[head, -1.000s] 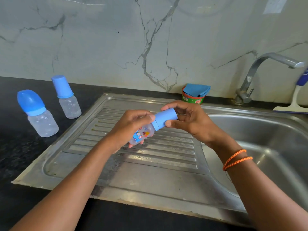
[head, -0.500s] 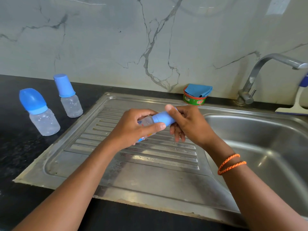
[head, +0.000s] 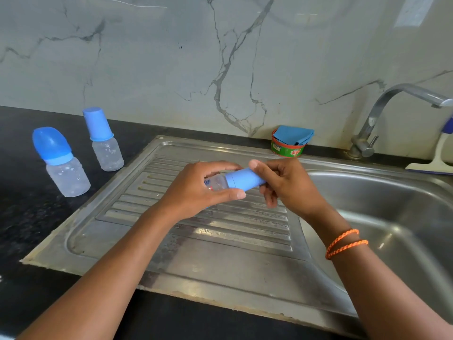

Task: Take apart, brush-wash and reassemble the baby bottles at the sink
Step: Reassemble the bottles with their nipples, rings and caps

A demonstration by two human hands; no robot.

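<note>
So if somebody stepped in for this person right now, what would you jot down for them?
Left hand grips the clear body of a small bottle, held sideways over the draining board.
Right hand grips its blue cap, which is on the bottle.
Two more capped bottles stand on the dark counter at the left.
Done: nothing visibly apart or washed.
Left: uncap, brush-wash and reassemble all three. Tap looks off.
</note>
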